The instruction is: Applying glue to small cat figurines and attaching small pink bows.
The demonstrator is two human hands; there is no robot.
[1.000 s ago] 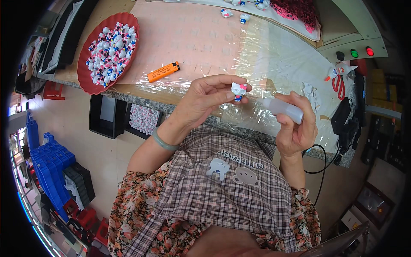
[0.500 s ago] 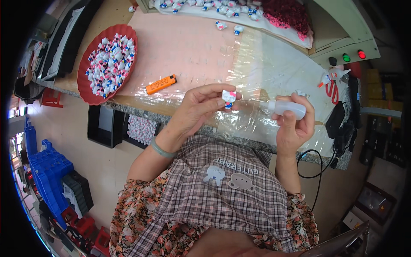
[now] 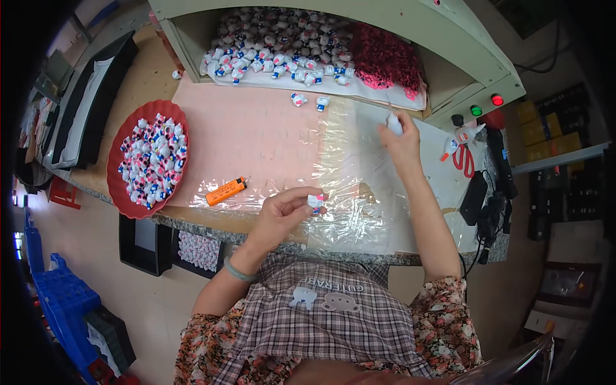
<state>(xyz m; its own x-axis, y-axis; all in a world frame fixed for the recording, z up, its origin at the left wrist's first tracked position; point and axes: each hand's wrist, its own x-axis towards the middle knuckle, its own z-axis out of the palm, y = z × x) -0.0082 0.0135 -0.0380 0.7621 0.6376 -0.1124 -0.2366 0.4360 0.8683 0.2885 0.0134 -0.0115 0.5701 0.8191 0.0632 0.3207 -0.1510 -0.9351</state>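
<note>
Between the thumb and fingers of my left hand (image 3: 282, 215) is a small white cat-like figurine (image 3: 315, 201) with pink and blue parts, held above the table's near edge. My right hand (image 3: 404, 141) is stretched forward, closed around a small white squeeze bottle (image 3: 394, 124). Its thin tip points at the front of a heap of pink and dark red pieces (image 3: 386, 61) inside a pale green cabinet; whether the tip touches them I cannot tell. Two loose figurines, one (image 3: 299, 100) beside another (image 3: 322, 103), lie on the table before the cabinet.
Many figurines fill a red scalloped bowl (image 3: 114, 170) at left; more lie in the cabinet (image 3: 462, 106). An orange lighter (image 3: 226, 191) rests on the plastic-covered table. Red-handled scissors (image 3: 463, 160), a glue-type bottle (image 3: 448, 149) and black cables are at right. Black trays (image 3: 141, 247) sit below the table's edge.
My right hand has moved forward with the bottle, from beside the figurine to the cabinet's front. My left hand still holds the figurine. The view has tilted up, showing more of the cabinet.
</note>
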